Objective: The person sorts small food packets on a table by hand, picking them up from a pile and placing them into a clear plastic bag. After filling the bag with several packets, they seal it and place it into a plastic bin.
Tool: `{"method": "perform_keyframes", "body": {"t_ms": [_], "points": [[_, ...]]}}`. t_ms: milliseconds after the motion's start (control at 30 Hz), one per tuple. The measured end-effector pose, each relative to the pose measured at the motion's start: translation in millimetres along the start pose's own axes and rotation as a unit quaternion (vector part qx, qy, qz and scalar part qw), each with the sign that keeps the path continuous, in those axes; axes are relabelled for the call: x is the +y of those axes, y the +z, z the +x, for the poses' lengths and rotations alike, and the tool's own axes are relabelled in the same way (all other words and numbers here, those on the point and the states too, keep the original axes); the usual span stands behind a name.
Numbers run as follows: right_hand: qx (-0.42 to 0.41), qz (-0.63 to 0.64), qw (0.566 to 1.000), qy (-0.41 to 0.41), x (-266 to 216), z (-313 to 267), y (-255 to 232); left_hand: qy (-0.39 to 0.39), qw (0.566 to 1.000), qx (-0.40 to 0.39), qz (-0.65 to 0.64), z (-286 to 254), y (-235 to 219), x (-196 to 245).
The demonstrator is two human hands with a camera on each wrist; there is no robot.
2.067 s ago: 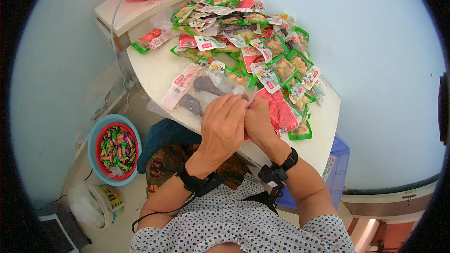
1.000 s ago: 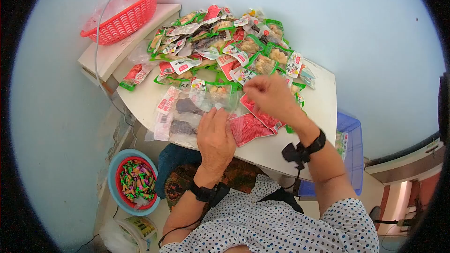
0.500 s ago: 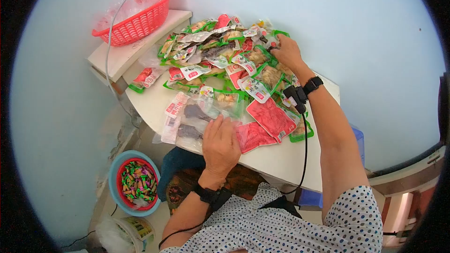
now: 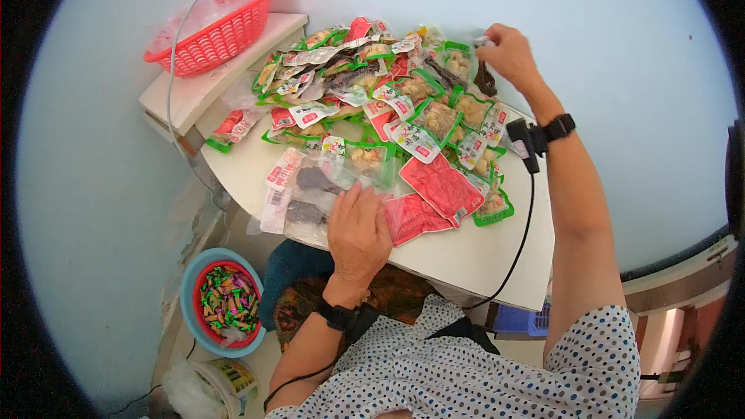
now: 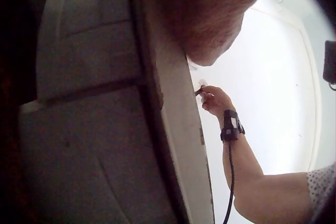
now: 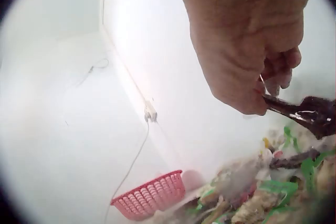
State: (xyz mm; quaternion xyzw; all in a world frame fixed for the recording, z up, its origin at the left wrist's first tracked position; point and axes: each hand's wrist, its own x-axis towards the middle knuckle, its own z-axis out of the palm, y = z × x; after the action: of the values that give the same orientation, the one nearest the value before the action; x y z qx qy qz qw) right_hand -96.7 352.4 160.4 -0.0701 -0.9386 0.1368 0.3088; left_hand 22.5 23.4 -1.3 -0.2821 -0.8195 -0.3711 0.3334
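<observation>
My left hand (image 4: 358, 229) lies flat, fingers straight, on a clear plastic bag (image 4: 306, 190) that holds dark snack packets at the table's near edge. My right hand (image 4: 506, 50) is raised over the far right side of a big pile of green and red snack packets (image 4: 403, 101). It pinches a dark snack packet (image 4: 485, 77) that hangs from its fingers. The right wrist view shows the same dark packet (image 6: 304, 113) held by the right hand (image 6: 247, 40) above the pile. In the left wrist view the right hand (image 5: 215, 100) appears beyond the table edge (image 5: 178, 129).
Two red packets (image 4: 434, 190) lie beside my left hand on the white table (image 4: 466, 256). A red basket (image 4: 209, 27) stands on a shelf at the back left. On the floor sit a blue basin with wrapped candies (image 4: 225, 302) and a blue crate (image 4: 528, 318).
My right hand left the bag's mouth, reached to the far side of the pile and lifted a dark packet clear of it. My left hand stayed on the clear bag.
</observation>
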Motion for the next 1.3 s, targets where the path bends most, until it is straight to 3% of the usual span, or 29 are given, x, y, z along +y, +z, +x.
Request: {"method": "perform_keyframes", "body": {"t_ms": [133,267,367,467,600,767,1067,1300], "points": [[0.047,0.098,0.989,0.104,-1.2,-17.3,-49.8,0.000,1.000,0.006,-0.018,1.3,-0.1,0.4],[0.047,0.315,0.936,0.149,-10.6,-54.5,-84.1,-0.009,0.998,0.011,-0.054,7.2,-4.6,5.5],[0.025,0.413,0.887,0.203,-9.9,-87.5,-93.5,-0.021,0.997,0.021,-0.072,11.2,-10.0,7.8],[-0.052,0.482,0.839,0.249,-27.1,-126.0,-99.8,-0.035,0.995,0.043,-0.080,14.2,-16.3,10.2],[-0.142,0.532,0.781,0.295,-49.9,-174.8,-94.3,-0.063,0.988,0.080,-0.114,16.7,-16.9,9.3],[-0.180,0.609,0.713,0.298,-66.2,-211.8,-73.3,-0.069,0.987,0.095,-0.111,21.5,-17.2,12.6],[-0.217,0.612,0.686,0.326,-93.5,-234.0,-54.5,-0.070,0.984,0.118,-0.117,24.8,-13.6,14.3],[-0.234,0.696,0.594,0.330,-115.6,-240.5,-22.6,-0.083,0.984,0.101,-0.123,22.9,-13.9,18.8]]}}
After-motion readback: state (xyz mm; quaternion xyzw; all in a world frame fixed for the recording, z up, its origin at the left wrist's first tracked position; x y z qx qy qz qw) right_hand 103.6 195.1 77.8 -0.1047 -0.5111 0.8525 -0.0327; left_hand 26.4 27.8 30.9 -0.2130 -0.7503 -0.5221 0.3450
